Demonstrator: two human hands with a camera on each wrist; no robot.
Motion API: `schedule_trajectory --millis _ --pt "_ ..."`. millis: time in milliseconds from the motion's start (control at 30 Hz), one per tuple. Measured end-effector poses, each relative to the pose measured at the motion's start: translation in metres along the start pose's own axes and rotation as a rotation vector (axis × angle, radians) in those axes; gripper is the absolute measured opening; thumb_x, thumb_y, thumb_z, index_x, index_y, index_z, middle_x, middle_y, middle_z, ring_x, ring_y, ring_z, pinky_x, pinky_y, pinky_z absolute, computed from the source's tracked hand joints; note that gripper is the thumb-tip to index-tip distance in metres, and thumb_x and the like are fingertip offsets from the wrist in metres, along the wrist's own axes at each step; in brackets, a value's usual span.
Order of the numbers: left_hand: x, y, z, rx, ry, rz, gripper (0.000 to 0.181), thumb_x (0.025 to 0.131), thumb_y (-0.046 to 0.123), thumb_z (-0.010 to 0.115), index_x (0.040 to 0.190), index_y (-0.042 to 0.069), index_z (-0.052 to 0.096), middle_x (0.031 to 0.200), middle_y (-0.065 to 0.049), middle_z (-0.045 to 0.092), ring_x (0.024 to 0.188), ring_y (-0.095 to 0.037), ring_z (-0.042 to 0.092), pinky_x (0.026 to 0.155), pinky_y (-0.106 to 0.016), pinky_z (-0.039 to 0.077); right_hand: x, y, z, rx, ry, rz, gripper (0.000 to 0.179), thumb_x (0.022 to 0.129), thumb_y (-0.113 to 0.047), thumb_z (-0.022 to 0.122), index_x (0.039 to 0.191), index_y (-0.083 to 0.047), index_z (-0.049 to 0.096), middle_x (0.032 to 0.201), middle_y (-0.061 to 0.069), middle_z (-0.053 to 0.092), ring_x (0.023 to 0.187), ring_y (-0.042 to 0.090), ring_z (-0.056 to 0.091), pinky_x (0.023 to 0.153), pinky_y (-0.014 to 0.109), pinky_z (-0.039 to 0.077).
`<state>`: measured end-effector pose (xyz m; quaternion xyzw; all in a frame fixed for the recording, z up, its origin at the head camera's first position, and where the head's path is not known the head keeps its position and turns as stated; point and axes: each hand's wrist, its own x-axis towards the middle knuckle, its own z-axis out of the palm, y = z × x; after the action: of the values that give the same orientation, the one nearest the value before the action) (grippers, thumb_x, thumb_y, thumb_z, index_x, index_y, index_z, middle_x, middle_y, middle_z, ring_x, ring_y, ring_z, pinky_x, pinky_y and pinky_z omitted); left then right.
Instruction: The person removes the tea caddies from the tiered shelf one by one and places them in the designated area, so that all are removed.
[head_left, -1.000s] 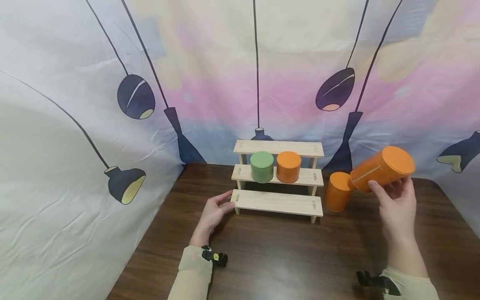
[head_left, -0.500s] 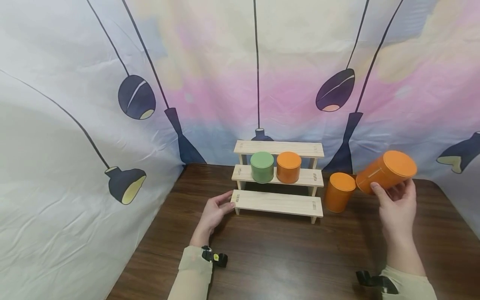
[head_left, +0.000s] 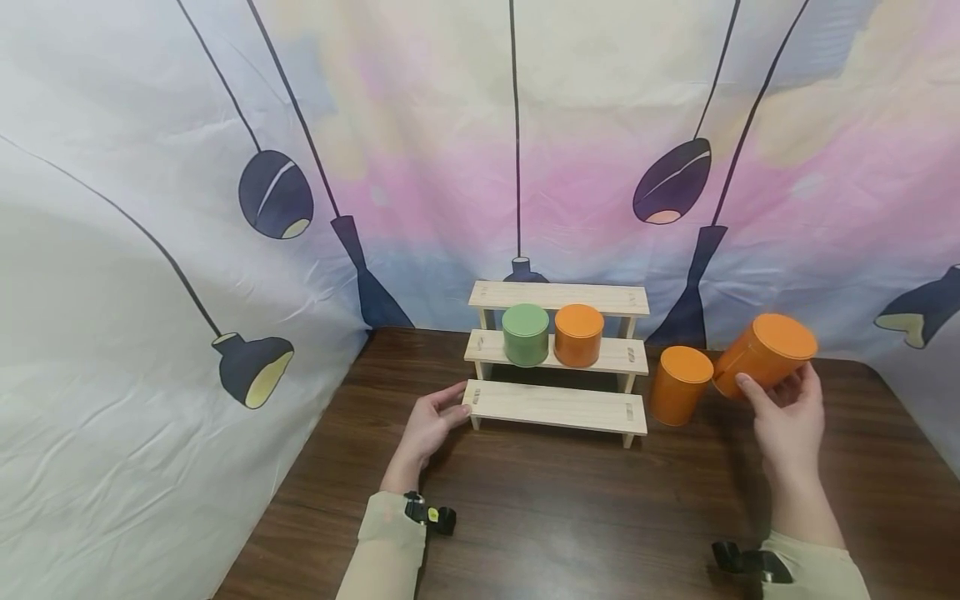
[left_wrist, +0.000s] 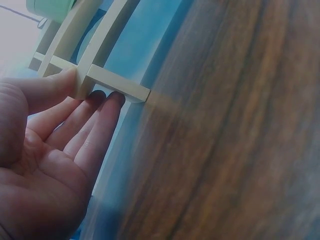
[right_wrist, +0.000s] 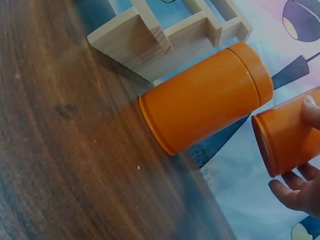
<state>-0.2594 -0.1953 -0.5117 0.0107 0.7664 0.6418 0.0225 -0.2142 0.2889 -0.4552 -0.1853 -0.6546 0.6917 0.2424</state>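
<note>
My left hand (head_left: 426,432) pinches the left end of the lowest step of a three-tier wooden shelf (head_left: 555,406). In the left wrist view, the thumb lies on top of the board and the fingertips are at its underside. My right hand (head_left: 789,427) grips a tall orange canister (head_left: 763,357), lidded and tilted, above the table's right side. Just left of it, a second orange canister (head_left: 678,393) stands upright on the table beside the shelf. On the middle tier sit a short green tin (head_left: 526,337) and a short orange tin (head_left: 578,337), side by side.
The brown wooden table (head_left: 540,517) backs onto a fabric backdrop (head_left: 442,167) printed with hanging lamps. Nothing sits on the shelf's top tier (head_left: 558,296). In the right wrist view, the shelf's side panel (right_wrist: 135,45) is close to the standing canister.
The tilted canister in my right hand has come down and become more upright. It no longer overlaps the standing canister in the head view. My left hand keeps its place on the shelf.
</note>
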Motion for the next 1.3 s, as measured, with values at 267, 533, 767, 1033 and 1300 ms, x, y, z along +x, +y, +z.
schedule_trajectory --millis 267,533,767,1033,1300 --pt "0.001 -0.001 0.000 0.007 -0.004 0.015 0.049 0.101 0.006 0.072 0.149 0.004 0.063 0.143 -0.022 0.066 0.122 -0.028 0.070 0.100 -0.040 0.057 0.006 0.009 -0.002 -0.127 -0.022 0.055 0.080 0.101 -0.015 0.075 0.168 -0.024 0.032 0.170 0.011 0.037 0.150 0.017 0.040 0.122 0.026 0.032" --pt "0.001 -0.003 -0.001 0.011 0.011 0.000 0.048 0.101 0.006 0.073 0.148 0.006 0.064 0.142 -0.019 0.067 0.122 -0.027 0.070 0.102 -0.041 0.057 0.011 0.018 -0.003 -0.208 -0.069 0.124 0.084 0.104 -0.024 0.072 0.172 -0.023 0.022 0.174 0.012 0.030 0.154 0.023 0.035 0.126 0.040 0.030" --pt "0.001 -0.003 -0.002 0.014 0.014 -0.005 0.048 0.102 0.007 0.072 0.149 0.006 0.064 0.143 -0.020 0.066 0.122 -0.028 0.070 0.103 -0.042 0.056 0.013 0.022 -0.004 -0.248 -0.113 0.174 0.091 0.105 -0.026 0.071 0.173 -0.019 0.011 0.176 0.013 0.023 0.158 0.029 0.030 0.125 0.044 0.031" --pt "0.002 -0.005 -0.001 0.004 0.009 0.002 0.048 0.101 0.006 0.073 0.148 0.006 0.064 0.141 -0.021 0.067 0.122 -0.028 0.071 0.102 -0.041 0.056 0.012 0.029 -0.006 -0.342 -0.175 0.176 0.096 0.106 -0.026 0.069 0.172 -0.008 0.001 0.174 0.024 0.020 0.157 0.042 0.028 0.123 0.055 0.032" --pt "0.002 -0.005 0.000 0.008 0.002 0.018 0.048 0.100 0.005 0.073 0.148 0.005 0.064 0.140 -0.022 0.067 0.122 -0.028 0.070 0.099 -0.036 0.058 0.013 0.033 -0.010 -0.387 -0.236 0.183 0.098 0.107 -0.027 0.067 0.171 -0.004 -0.003 0.173 0.029 0.018 0.156 0.046 0.028 0.122 0.060 0.032"
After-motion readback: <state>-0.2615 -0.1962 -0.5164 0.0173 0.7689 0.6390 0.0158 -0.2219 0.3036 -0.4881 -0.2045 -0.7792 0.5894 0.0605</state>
